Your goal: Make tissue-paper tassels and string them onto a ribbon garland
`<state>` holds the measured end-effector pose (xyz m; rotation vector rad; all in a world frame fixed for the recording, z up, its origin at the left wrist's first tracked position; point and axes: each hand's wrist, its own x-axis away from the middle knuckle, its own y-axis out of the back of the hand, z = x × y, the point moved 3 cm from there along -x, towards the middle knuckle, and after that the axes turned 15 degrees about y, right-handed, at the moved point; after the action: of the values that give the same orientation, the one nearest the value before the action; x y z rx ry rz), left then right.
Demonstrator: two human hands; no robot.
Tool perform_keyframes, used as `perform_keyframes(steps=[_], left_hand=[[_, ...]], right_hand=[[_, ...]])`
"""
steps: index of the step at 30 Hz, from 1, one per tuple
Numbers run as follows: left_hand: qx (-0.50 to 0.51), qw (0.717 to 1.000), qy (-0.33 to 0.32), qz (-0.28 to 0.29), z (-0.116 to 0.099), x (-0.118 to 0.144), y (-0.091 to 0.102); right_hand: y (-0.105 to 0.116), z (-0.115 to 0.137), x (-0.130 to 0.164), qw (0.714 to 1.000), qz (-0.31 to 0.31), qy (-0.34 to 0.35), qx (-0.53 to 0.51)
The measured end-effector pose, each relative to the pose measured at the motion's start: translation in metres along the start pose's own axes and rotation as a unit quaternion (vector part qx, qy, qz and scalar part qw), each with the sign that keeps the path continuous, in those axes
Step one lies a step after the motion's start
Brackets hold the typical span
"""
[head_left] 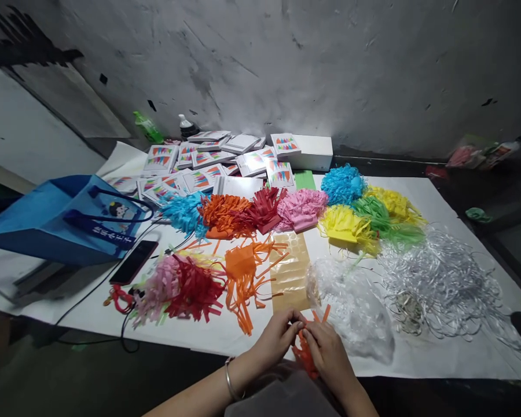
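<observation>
We see both hands meeting at the near edge of the desk (417, 191), which is covered with white paper. The left hand (278, 336) has its fingers curled in and pinching the top of an orange fringe (306, 353); a bangle (230, 379) sits on that wrist. The right hand (327, 353) is closed on the same fringe from the other side, fingertips touching those of the left. The fringe hangs between the hands, over the desk's near edge, with two strips sticking up above the right fingers.

Just beyond the hands lies a tan sheet (290, 272) of clear dots, and beside it, to the right, a crumpled clear bag (351, 307). Further right spreads a tangle of silver ribbon (443, 278). Left of the sheet lies a loose orange bundle (243, 272), then a red bundle (195, 289) touching a pink one (160, 284).

Across the middle of the desk runs a row of paper bundles: teal (184, 211), orange, dark red (264, 208), pink, yellow (342, 223), green (380, 214), with a blue one (342, 182) behind. At the far side we see white booklets (208, 159) piled beside a white box (315, 152). On the left, a blue bag (56, 217) lies on its side, with a black phone (134, 262) near it and a cable trailing off the desk.
</observation>
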<state>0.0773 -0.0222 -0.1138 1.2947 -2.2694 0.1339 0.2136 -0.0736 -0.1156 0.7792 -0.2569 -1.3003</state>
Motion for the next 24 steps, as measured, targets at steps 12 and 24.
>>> perform_keyframes(steps=[12,24], left_hand=[[0.027,0.999,0.002,-0.029,0.005,0.005,0.007],[0.122,0.990,0.065,0.024,0.009,-0.002,0.013]], right_hand=[[-0.005,0.001,0.004,0.996,-0.014,-0.054,-0.075],[-0.007,0.001,-0.002,0.996,0.002,-0.061,-0.066]])
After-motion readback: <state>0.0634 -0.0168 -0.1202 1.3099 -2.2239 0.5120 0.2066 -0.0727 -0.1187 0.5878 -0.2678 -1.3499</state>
